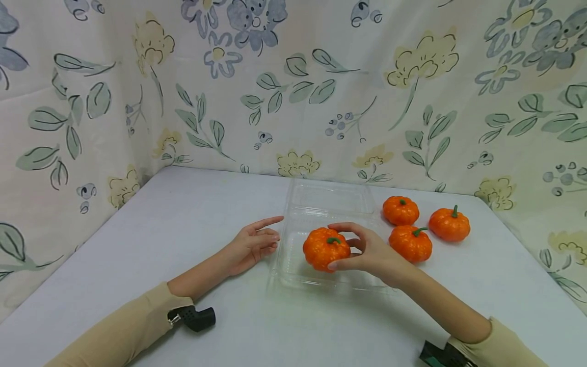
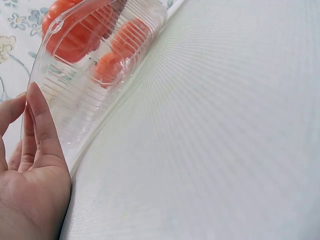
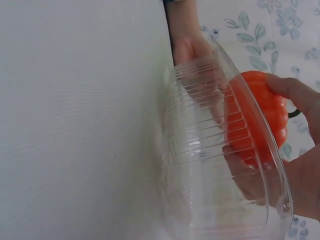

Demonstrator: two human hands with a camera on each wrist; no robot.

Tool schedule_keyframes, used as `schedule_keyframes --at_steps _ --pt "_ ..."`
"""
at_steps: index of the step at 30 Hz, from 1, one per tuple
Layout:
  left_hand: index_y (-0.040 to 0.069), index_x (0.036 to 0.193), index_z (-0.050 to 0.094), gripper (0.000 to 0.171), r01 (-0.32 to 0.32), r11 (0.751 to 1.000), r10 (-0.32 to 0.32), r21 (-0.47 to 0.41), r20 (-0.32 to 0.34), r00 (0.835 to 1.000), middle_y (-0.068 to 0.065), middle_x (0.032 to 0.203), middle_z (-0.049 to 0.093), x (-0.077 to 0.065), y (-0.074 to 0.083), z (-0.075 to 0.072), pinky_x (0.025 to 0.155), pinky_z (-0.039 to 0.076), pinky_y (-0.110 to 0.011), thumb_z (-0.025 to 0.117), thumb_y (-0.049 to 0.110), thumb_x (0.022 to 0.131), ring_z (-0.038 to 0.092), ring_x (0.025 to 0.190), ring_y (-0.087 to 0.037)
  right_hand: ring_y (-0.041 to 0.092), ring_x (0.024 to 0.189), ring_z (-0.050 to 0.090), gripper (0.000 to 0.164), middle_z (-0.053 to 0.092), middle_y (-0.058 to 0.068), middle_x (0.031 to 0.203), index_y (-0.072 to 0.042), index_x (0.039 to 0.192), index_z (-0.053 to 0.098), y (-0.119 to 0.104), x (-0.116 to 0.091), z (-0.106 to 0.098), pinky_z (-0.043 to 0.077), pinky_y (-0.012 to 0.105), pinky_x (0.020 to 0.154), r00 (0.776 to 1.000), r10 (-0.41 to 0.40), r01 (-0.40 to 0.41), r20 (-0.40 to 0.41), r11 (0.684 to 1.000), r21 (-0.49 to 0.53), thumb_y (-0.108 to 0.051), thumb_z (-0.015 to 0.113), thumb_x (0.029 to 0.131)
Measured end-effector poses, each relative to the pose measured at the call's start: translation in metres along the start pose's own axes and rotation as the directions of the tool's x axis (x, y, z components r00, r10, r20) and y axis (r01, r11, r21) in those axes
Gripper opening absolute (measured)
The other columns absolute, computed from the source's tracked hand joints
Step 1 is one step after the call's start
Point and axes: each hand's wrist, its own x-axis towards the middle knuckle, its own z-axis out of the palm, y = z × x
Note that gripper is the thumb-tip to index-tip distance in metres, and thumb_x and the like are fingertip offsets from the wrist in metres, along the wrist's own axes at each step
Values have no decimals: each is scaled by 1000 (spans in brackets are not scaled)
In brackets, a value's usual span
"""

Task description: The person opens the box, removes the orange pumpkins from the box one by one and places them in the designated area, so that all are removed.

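Note:
A small orange pumpkin (image 1: 321, 250) with a green stem is held over the clear plastic container (image 1: 286, 278). My right hand (image 1: 371, 255) grips it from the right, thumb at the near side and fingers at the far side. In the right wrist view the same pumpkin (image 3: 255, 120) shows partly through the container's ribbed wall (image 3: 210, 165). My left hand (image 1: 252, 247) lies beside the container's left wall, index finger extended and the others loosely bent. From the left wrist, the fingertips of that hand (image 2: 35, 175) are right at the rim.
Three more orange pumpkins, a back one (image 1: 400, 210), a front one (image 1: 409, 244) and a right one (image 1: 449, 224), sit just right of the container. Its raised clear lid (image 1: 330, 196) extends toward the floral curtain (image 1: 302, 127) behind the white table (image 1: 202, 204).

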Motion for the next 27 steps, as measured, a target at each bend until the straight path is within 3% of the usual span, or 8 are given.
schedule_keyframes --at_steps 10,21,27 --pt "1 164 31 63 -1 1000 1 3 7 1000 1 98 67 -1 0 0 79 60 -17 50 -7 104 67 80 -8 35 134 54 78 53 15 152 -12 154 48 1 -6 -6 57 44 106 1000 -19 19 -17 999 -28 -19 88 87" --pt "1 164 32 63 4 1000 -4 4 5 1000 -1 100 66 1 0 -2 80 60 -17 52 -6 104 68 82 -8 35 136 54 78 51 17 152 -9 154 48 4 -11 -14 55 32 107 996 -79 78 -29 995 -56 -18 88 87" --pt "1 164 33 63 -2 1000 2 7 11 1000 0 100 66 1 -1 -2 80 60 -17 53 -7 104 68 83 -8 37 137 52 79 48 18 155 -9 155 47 4 -15 -17 56 37 106 997 -64 61 -44 996 -58 -19 87 88"
